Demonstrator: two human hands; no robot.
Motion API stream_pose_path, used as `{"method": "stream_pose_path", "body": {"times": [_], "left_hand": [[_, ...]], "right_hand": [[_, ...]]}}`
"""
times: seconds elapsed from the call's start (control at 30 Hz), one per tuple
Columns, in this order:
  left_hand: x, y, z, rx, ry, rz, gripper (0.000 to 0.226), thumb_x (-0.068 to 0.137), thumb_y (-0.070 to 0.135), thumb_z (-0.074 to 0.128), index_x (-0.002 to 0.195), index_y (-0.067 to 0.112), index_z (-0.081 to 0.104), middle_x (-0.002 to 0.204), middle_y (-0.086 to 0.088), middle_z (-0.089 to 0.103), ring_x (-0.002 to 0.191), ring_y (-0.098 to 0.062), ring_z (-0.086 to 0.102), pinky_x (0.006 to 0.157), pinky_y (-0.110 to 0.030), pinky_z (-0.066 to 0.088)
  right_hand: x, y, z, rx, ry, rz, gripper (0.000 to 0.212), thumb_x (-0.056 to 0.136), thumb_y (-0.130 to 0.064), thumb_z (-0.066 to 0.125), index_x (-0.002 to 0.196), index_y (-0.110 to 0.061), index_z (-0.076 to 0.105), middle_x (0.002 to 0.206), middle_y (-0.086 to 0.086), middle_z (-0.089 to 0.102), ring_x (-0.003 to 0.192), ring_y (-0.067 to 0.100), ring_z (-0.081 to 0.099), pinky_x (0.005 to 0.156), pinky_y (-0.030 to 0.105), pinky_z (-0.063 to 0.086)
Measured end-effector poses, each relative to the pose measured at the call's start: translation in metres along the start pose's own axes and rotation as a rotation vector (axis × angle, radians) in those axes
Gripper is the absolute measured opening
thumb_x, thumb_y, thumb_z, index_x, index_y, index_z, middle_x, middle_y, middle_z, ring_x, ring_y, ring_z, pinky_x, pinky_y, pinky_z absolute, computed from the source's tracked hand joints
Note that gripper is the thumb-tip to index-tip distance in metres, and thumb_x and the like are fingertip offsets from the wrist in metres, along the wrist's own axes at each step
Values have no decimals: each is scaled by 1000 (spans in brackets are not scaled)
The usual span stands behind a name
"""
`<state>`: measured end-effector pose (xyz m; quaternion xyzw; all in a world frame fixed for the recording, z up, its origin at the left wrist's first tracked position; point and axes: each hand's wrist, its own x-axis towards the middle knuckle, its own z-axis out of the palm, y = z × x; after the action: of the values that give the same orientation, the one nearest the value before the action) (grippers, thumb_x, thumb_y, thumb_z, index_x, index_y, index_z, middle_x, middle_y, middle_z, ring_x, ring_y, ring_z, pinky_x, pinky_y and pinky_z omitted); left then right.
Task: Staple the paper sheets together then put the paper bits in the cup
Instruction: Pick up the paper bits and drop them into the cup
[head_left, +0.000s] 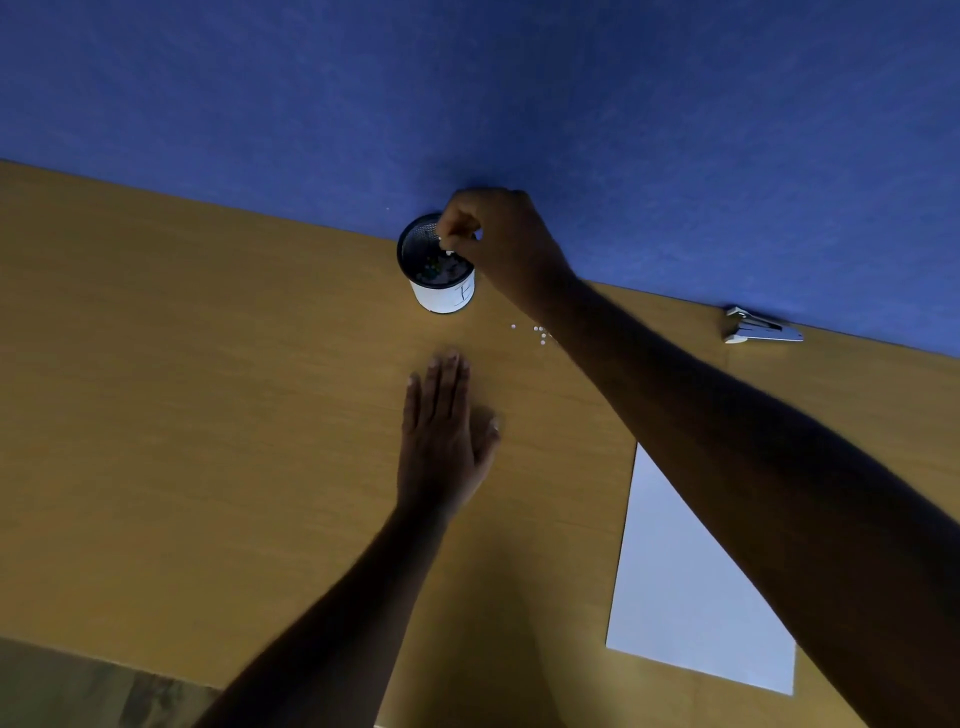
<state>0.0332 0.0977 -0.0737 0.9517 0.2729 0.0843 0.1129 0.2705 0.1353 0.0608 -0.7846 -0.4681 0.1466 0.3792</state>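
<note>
White paper sheets (691, 587) lie near right on table (208, 415); stapling looks done. Right hand (498, 244) pinches bits over black mesh cup (436, 265). Few bits (540, 332) left beside it. Left hand (441, 431) flat, empty.

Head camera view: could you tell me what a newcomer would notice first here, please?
The right hand pinches white bits over the black mesh cup at the desk's far edge. The left hand lies flat mid-desk, a few paper bits remain near the cup, and the paper sheets sit lower right.
</note>
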Motion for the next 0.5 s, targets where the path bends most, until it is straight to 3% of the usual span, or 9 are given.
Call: {"method": "stream_pose_path", "body": {"times": [0.2,0.4,0.5], "left_hand": [[0,1,0,-3,5,-3,77,106,49,50,166,4,31,178,-12,25,166,-30,23,134,-56,21],[0,1,1,-8,13,-2,78,106,49,50,167,4,31,177,-12,26,166,-30,24,135,-55,20],[1,0,0,-10,6,0,78,106,49,49,167,5,30,178,-12,24,166,-29,22,135,-55,19]], "right_hand": [[5,-4,6,-20,-26,6,7,84,-15,69,89,-13,72,87,-2,75,83,13,72,79,40,61],[6,-2,4,-9,-34,3,8,84,-16,73,92,-13,73,89,-4,76,84,8,71,79,34,61],[5,-2,3,-10,-34,-5,10,90,-14,67,95,-11,75,92,0,77,87,9,72,80,28,60]]}}
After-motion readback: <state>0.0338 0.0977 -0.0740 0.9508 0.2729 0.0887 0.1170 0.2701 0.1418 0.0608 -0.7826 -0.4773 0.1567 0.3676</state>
